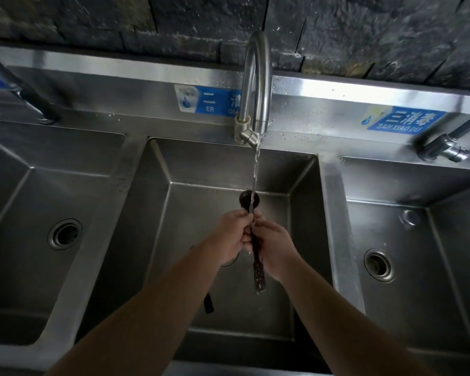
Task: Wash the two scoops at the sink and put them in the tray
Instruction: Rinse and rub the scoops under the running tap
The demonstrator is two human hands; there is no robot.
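Observation:
A dark long-handled scoop (259,275) is held over the middle sink basin (174,213), its round bowl up under the running water from the curved faucet (255,85). My left hand (232,236) and my right hand (274,249) both grip its handle, fingers touching near the bowl. The perforated handle end hangs down between my wrists. The end of a second dark scoop handle (209,303) lies on the basin floor, mostly hidden behind my left forearm. No tray is in view.
Steel basins lie to the left (25,240) and right (418,267), each with a round drain. Two more faucets stand at the far left (33,101) and far right (451,142). Blue labels are stuck on the steel backsplash under a dark stone wall.

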